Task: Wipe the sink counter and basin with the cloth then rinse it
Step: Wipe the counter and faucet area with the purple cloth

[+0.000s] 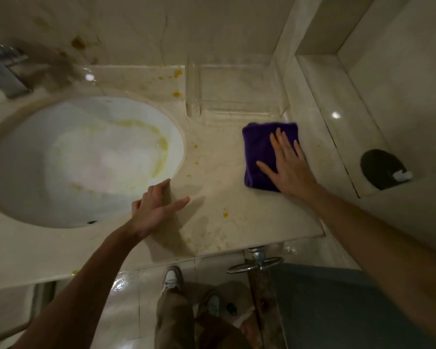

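A folded purple cloth (261, 152) lies on the beige marble counter (219, 187), right of the basin. My right hand (287, 165) presses flat on the cloth with straight, spread fingers. The white oval basin (61, 157) is streaked with yellow stains along its right side. My left hand (154, 210) rests on the counter at the basin's right rim, fingers extended, holding nothing. Small yellow-orange spots dot the counter between basin and cloth.
A chrome tap (5, 71) stands at the far left behind the basin. A clear acrylic tray (234, 94) sits against the back wall. A tissue slot (380, 170) is set in the right ledge. A chrome ring holder (257, 263) hangs below the counter's front edge.
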`<state>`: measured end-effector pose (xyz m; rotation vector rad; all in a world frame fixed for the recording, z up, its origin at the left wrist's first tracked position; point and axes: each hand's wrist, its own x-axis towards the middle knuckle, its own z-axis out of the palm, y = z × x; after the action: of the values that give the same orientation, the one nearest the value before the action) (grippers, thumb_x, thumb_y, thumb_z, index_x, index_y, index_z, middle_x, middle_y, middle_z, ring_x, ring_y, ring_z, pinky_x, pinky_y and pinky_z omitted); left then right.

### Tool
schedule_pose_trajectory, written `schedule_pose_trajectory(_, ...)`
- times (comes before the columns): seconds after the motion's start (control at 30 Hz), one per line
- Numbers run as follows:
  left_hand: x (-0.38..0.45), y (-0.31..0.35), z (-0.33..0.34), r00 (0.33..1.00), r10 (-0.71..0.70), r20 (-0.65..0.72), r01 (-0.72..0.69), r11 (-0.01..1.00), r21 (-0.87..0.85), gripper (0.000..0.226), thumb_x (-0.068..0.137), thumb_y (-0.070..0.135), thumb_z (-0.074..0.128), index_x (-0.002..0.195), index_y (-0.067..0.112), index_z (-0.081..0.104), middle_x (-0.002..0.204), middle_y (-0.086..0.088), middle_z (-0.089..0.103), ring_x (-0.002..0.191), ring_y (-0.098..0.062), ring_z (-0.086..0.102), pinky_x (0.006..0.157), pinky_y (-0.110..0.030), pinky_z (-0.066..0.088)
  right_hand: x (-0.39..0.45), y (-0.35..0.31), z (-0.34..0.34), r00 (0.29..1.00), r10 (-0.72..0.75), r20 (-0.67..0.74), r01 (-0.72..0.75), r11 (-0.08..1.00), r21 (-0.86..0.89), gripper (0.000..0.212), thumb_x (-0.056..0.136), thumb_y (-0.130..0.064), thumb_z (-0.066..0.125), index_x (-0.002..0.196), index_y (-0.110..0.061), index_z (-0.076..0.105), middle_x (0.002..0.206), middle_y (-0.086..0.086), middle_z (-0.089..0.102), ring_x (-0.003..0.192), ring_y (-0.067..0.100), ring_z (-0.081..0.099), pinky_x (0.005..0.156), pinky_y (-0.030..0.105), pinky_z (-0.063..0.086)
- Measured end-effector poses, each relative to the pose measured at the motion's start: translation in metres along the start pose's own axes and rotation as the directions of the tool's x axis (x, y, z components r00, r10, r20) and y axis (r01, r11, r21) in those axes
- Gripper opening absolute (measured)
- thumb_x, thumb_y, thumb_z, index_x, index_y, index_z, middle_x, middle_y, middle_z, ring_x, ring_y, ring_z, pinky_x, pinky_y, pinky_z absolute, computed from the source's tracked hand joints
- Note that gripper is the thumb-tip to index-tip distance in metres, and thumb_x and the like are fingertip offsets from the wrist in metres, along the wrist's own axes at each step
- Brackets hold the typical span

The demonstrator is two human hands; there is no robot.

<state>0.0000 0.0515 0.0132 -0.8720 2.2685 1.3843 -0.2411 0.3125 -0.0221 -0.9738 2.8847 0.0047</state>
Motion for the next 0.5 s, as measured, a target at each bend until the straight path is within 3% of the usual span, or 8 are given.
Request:
schedule_pose_trajectory(0.23, -0.002, 0.001, 0.003, 0.999, 0.036, -0.031, -0.037, 0.999, -0.024, 0.102, 0.066, 0.069, 0.051, 0.156, 0.028, 0.024, 0.154, -0.002, 0.033, 0.140, -0.022, 0.027, 0.120, -0.040, 0.014, 0.045, 0.005, 0.007, 0.997, -0.031, -0.073, 0.031, 1.000, -0.007, 0.089, 0.095, -0.071, 0.016, 0.160, -0.011, 0.017, 0.168, 0.012, 0.011, 0.156, 0.023, 0.009, 0.127, 0.044, 0.009)
schedule_pose_trajectory(0.4, -0.001, -0.005, 0.001, 0.998, 0.031, -0.054, -0.029, 0.999, 0.041, 0.106, 0.066, 0.075, 0.052, 0.156, 0.027, 0.025, 0.155, -0.004, 0.034, 0.141, -0.025, 0.030, 0.119, -0.045, 0.016, -0.016, -0.023, 0.014, 0.996, 0.049, -0.073, -0.048, 0.999, 0.016, 0.085, 0.096, -0.068, 0.012, 0.161, -0.013, 0.014, 0.168, 0.014, 0.010, 0.156, 0.027, 0.008, 0.126, 0.047, 0.008)
schedule_pose_trajectory(0.5, -0.004, -0.005, -0.003, 0.998, 0.063, -0.015, -0.058, 0.975, 0.213, 0.131, 0.047, 0.089, 0.049, 0.157, 0.025, 0.020, 0.154, -0.004, 0.030, 0.142, -0.026, 0.031, 0.118, -0.045, 0.017, -0.085, -0.048, 0.021, 0.999, -0.011, -0.032, 0.011, 1.000, -0.004, 0.083, 0.097, -0.066, 0.011, 0.162, -0.013, 0.007, 0.169, 0.013, 0.003, 0.156, 0.027, 0.002, 0.126, 0.050, 0.010)
